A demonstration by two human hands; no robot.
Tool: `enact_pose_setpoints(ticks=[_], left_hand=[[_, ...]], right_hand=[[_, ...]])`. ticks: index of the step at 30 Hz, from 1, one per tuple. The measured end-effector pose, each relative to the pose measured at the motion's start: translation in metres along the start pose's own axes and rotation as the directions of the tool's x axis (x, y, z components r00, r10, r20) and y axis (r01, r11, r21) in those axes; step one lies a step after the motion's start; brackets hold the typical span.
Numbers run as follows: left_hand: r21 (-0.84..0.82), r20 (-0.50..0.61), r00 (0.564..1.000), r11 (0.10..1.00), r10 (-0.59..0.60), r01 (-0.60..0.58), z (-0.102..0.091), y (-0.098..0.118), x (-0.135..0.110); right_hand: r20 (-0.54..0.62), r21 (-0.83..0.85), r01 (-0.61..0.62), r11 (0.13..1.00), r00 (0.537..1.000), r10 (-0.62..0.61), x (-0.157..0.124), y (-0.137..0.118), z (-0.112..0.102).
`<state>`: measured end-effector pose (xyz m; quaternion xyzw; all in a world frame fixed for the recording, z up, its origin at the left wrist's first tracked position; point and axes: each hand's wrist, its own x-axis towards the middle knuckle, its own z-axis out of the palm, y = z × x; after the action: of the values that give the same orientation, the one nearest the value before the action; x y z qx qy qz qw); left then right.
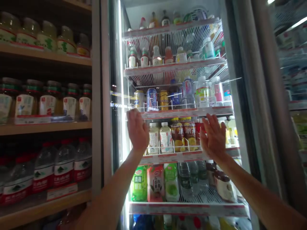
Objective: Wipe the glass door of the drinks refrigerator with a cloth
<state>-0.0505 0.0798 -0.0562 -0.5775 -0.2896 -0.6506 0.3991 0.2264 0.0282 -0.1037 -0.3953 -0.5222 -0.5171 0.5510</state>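
Note:
Both my hands are raised inside an open drinks fridge. My left hand [137, 129] has its back to the camera, fingers bent up at the edge of the can shelf [187, 112], beside white bottles [160, 138]. My right hand [213, 137] is open, palm inward, fingers spread, next to the yellow-labelled iced tea bottles [183, 133]. Neither hand visibly holds anything. Cans [152, 99] stand on the shelf above the hands.
The fridge's glass door [268, 105] stands open on the right. Wooden shelves [45, 127] with jars and red-capped water bottles [62, 169] fill the left. Green and pink juice cartons [155, 183] and water bottles sit on the lower fridge shelf.

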Motion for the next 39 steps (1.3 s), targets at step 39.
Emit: enact_pose_setpoints(ticks=[39], left_hand=[[-0.277, 0.242, 0.737, 0.773, 0.631, -0.571, 0.11, 0.23, 0.077]], right_hand=[[-0.103, -0.279, -0.054, 0.959, 0.994, 0.026, 0.044, 0.132, -0.085]])
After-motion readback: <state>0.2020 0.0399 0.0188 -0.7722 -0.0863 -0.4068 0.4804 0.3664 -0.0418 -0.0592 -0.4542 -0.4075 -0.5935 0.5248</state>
